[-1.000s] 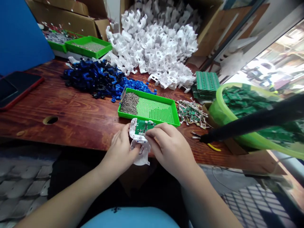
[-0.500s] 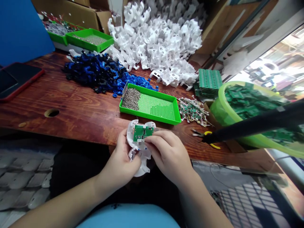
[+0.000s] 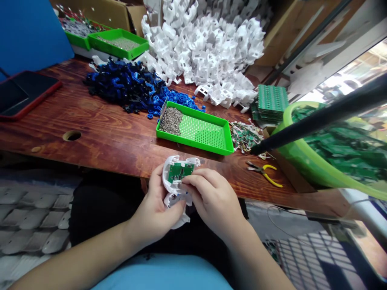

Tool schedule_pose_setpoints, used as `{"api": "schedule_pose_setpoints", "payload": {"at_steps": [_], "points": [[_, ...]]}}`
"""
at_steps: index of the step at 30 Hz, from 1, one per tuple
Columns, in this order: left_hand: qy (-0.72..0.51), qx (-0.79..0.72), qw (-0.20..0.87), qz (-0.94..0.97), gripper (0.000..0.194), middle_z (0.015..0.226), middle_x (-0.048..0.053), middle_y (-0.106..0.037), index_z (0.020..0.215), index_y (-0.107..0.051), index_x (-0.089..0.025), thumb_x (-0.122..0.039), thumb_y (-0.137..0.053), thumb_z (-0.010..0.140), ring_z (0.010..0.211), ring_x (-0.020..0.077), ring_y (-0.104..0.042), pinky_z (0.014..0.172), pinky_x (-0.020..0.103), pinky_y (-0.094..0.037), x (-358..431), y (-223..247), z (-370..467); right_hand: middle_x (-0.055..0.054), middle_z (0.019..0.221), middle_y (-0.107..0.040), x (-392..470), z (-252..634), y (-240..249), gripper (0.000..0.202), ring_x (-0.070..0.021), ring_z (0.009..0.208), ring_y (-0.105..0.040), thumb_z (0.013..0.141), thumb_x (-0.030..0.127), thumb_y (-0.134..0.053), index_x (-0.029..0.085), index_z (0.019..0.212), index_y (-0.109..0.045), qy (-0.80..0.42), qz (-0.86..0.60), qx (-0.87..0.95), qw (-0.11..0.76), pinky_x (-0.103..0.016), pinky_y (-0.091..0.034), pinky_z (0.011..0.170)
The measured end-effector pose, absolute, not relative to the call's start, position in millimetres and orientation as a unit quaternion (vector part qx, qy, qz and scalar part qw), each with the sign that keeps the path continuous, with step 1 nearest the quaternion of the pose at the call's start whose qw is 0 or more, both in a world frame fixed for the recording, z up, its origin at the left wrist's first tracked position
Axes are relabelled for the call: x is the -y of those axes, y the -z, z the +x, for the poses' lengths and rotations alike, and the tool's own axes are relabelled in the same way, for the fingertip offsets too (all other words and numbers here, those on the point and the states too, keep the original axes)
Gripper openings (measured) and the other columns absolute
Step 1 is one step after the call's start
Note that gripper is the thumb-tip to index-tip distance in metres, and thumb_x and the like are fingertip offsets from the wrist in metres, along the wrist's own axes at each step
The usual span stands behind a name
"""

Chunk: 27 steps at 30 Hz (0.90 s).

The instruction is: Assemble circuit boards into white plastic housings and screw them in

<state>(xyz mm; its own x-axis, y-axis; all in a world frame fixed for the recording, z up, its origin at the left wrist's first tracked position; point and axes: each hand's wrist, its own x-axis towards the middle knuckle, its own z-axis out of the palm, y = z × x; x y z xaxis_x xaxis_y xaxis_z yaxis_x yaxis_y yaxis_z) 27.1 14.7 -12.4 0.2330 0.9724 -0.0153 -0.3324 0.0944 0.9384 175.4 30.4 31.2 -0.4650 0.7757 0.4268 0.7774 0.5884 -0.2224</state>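
My left hand [image 3: 160, 209] is wrapped around a white plastic housing [image 3: 166, 174], its thumb across the lower part. In the housing's upper part lies a green circuit board [image 3: 174, 172] with small components on it. At the board's lower right edge, my right hand [image 3: 211, 195] is closed, with thumb and forefinger pinched together on it. Those fingers cover that corner of the board. Both hands are just off the table's front edge, above my lap.
A green tray [image 3: 195, 142] of small metal screws sits ahead on the wooden table [image 3: 121, 149]. Behind are blue parts [image 3: 121, 86] and white housings [image 3: 208, 52]. Yellow-handled pliers [image 3: 266, 173], circuit boards and a green basket [image 3: 290, 149] are right, crossed by a black pole [image 3: 317, 114].
The board has tilted and sits lower within the housing, with my right fingers slightly further left. The view has shifted slightly, and the black pole appears higher, uncovering the pliers.
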Motion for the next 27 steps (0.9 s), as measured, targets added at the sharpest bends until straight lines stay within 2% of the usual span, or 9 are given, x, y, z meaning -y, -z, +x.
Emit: {"api": "schedule_pose_setpoints", "payload": {"at_steps": [4,8,10,13,16,18,21,24,27], "points": [[-0.521,-0.345,0.661,0.416,0.06,0.127,0.004,-0.058,0.128,-0.024,-0.028,-0.012,-0.059,0.082,0.113,0.0147,-0.059,0.094,0.024,-0.049,-8.7,14.6,26.7,-0.005,0.09,-0.066,-28.7,173.4,-30.3,0.011,-0.0171,0.086,-0.061,0.088,0.019,-0.054,0.018,0.091,-0.064,-0.001,-0.457,0.855,0.245,-0.029,-0.049,0.076],[-0.52,-0.33,0.686,0.387,0.062,0.122,0.0,-0.062,0.127,-0.029,-0.031,-0.012,-0.064,0.08,0.106,0.013,-0.062,0.088,0.021,-0.052,-7.4,16.2,21.9,-0.005,0.088,-0.066,-27.9,172.0,-29.0,0.014,-0.0168,0.081,-0.061,0.09,0.021,-0.052,0.018,0.089,-0.065,0.005,-0.45,0.86,0.24,-0.029,-0.049,0.071],[-0.521,-0.32,0.705,0.36,0.054,0.119,-0.001,-0.064,0.124,-0.035,-0.032,-0.017,-0.064,0.081,0.105,0.0145,-0.063,0.088,0.023,-0.053,-9.2,15.8,19.0,-0.005,0.088,-0.066,-27.4,170.1,-28.3,0.015,-0.0169,0.08,-0.06,0.09,0.02,-0.051,0.017,0.089,-0.065,0.006,-0.44,0.864,0.243,-0.029,-0.049,0.071],[-0.513,-0.318,0.738,0.302,0.031,0.115,0.001,-0.066,0.118,-0.047,-0.028,-0.029,-0.055,0.089,0.105,0.0194,-0.063,0.09,0.031,-0.053,-13.8,13.2,16.1,-0.005,0.088,-0.066,-24.7,166.5,-28.1,0.013,-0.0166,0.079,-0.06,0.089,0.02,-0.053,0.016,0.091,-0.066,-0.007,-0.436,0.864,0.251,-0.03,-0.049,0.071],[-0.488,-0.357,0.745,0.281,0.026,0.108,0.004,-0.069,0.111,-0.056,-0.021,-0.032,-0.056,0.088,0.1,0.0226,-0.065,0.088,0.035,-0.053,-18.2,10.1,13.8,-0.005,0.089,-0.066,-16.8,165.6,-28.1,0.013,-0.0158,0.079,-0.059,0.088,0.02,-0.055,0.017,0.095,-0.066,-0.044,-0.441,0.86,0.254,-0.029,-0.05,0.071],[-0.476,-0.389,0.736,0.285,0.028,0.101,0.004,-0.071,0.11,-0.057,-0.02,-0.032,-0.061,0.085,0.094,0.0228,-0.067,0.084,0.034,-0.054,-19.3,9.3,11.9,-0.005,0.089,-0.065,-8.7,168.0,-25.8,0.014,-0.015,0.081,-0.058,0.086,0.018,-0.057,0.018,0.098,-0.064,-0.065,-0.432,0.853,0.286,-0.028,-0.05,0.072],[-0.467,-0.413,0.729,0.282,0.03,0.087,0.001,-0.072,0.109,-0.057,-0.02,-0.032,-0.064,0.082,0.079,0.0199,-0.069,0.074,0.03,-0.055,-18.0,10.4,9.5,-0.003,0.089,-0.059,1.2,173.3,-16.5,0.023,-0.0126,0.085,-0.056,0.08,0.01,-0.061,0.022,0.1,-0.059,-0.07,-0.469,0.77,0.427,-0.026,-0.049,0.078],[-0.46,-0.407,0.737,0.283,0.026,0.082,-0.001,-0.07,0.106,-0.057,-0.022,-0.032,-0.063,0.083,0.069,0.0159,-0.067,0.067,0.027,-0.055,-15.1,12.8,9.2,-0.005,0.1,-0.057,1.7,174.9,-4.8,0.031,-0.0134,0.092,-0.058,0.08,0.017,-0.062,0.023,0.109,-0.052,-0.21,-0.549,0.624,0.515,-0.027,-0.05,0.083],[-0.447,-0.401,0.734,0.317,0.021,0.082,-0.003,-0.068,0.104,-0.059,-0.024,-0.032,-0.062,0.084,0.07,0.013,-0.065,0.066,0.023,-0.054,-12.3,14.7,10.2,-0.007,0.103,-0.061,-3.6,169.9,0.8,0.037,-0.0149,0.09,-0.062,0.08,0.03,-0.063,0.021,0.114,-0.049,-0.483,-0.53,0.515,0.47,-0.027,-0.053,0.076]]}}
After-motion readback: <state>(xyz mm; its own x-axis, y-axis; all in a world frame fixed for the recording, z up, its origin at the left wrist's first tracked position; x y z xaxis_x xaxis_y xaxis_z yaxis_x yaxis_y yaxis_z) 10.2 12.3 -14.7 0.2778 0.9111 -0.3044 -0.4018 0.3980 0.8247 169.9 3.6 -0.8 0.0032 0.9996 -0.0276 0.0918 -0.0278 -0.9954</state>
